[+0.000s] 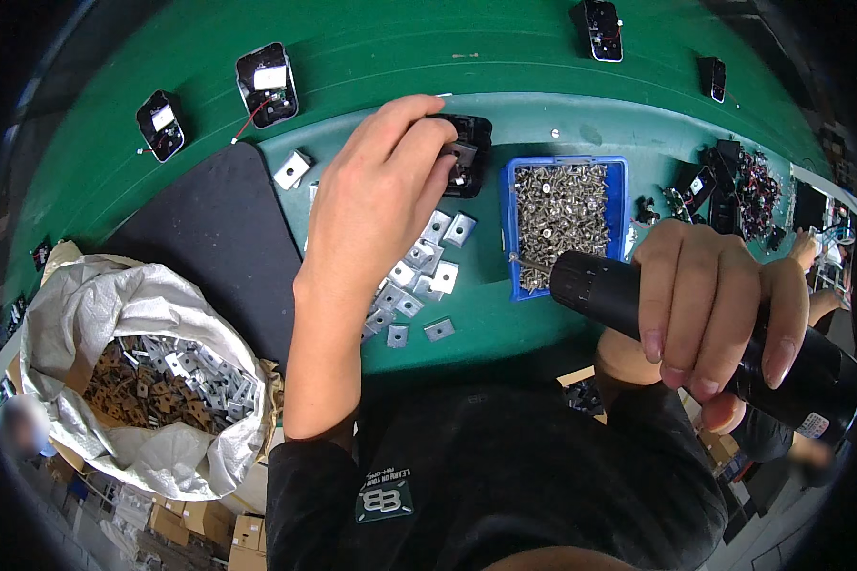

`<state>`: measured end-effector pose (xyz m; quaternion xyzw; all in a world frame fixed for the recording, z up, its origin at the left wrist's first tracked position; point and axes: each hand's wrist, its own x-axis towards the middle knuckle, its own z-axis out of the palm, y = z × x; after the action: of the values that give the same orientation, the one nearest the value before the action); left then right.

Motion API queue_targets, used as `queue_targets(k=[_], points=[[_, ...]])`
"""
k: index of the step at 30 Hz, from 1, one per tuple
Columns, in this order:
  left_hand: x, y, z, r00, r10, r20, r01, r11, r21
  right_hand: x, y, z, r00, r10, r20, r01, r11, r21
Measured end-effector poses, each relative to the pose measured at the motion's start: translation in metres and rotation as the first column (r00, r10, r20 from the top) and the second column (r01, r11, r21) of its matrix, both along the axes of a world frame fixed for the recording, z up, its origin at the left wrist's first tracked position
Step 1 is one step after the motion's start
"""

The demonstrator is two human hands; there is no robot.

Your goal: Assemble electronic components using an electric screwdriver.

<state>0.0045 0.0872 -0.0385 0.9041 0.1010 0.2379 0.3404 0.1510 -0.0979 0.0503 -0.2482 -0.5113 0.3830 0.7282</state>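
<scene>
My left hand (pixel 371 200) reaches over a black plastic housing (pixel 467 183). Its fingers and thumb are closed on a small metal plate with a hole (pixel 463 152), which sits at the opening of the housing; part of both is hidden by the fingers. In my right hand (pixel 714 300) is a black electric screwdriver (pixel 595 291), gripped round its body. The bit points left, with its tip above the near-left part of a blue box (pixel 624 205) full of silver screws (pixel 562 214). I cannot tell whether a screw is on the tip.
Loose metal plates (pixel 419 271) lie below my left hand. A white sack (pixel 162 290) of plates stands left, beside a black mat (pixel 209 228). Open black housings (pixel 268 86) lie across the far green surface. Wired parts (pixel 757 195) are heaped at right; another person's hand (pixel 805 249) is beyond.
</scene>
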Motion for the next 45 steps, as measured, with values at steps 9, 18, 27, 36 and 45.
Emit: queue_targets(k=[9,18,27,36,45], points=[[0.005,-0.003,0.011,0.987,-0.002,-0.162,-0.065,0.913,-0.403,0.000,-0.001,-0.001,1.000,0.008,0.002,-0.008,1.000,-0.016],[0.012,-0.009,0.003,0.986,0.023,-0.163,-0.069,0.957,-0.281,-0.008,-0.001,0.003,0.993,-0.115,-0.035,0.116,0.993,0.029],[0.012,-0.013,0.007,0.987,0.053,-0.154,-0.102,0.936,-0.336,-0.017,-0.003,0.009,0.983,-0.162,-0.081,0.167,0.985,0.054],[-0.001,-0.008,0.003,0.992,0.039,-0.124,-0.082,0.929,-0.361,-0.022,-0.010,0.013,0.970,-0.217,-0.113,0.221,0.975,0.030],[0.003,-0.007,0.001,0.992,-0.024,-0.126,-0.018,0.946,-0.323,-0.024,-0.007,0.010,0.976,-0.194,-0.102,0.199,0.979,0.043]])
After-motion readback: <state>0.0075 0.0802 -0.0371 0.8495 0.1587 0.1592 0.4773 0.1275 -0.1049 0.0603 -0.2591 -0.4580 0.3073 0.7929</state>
